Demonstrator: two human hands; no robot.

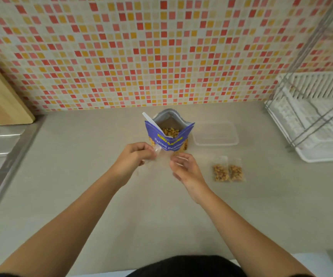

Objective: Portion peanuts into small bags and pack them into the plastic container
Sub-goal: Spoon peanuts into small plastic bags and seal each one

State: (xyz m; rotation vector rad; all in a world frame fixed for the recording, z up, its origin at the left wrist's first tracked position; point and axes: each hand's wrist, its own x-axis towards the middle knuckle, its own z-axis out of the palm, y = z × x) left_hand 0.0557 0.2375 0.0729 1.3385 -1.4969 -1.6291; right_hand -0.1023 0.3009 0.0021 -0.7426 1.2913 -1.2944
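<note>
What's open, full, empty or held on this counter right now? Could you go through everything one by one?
Peanut bag: open, upright, nuts inside.
White spoon: standing in the peanut bag.
Small clear bag: empty, held between both hands.
Left hand: pinching the small clear bag.
Right hand: pinching its other side.
Two filled bags: lying flat, side by side.
Plastic container: lidless, looks empty.
Dish rack: contents unclear.

The head camera is looking steeply down over the countertop (81,196). It is facing the tiled wall (141,47), sitting close above.

Matt countertop (81,176), glossy foil pouch (169,140), clear plastic container (215,134).
</note>
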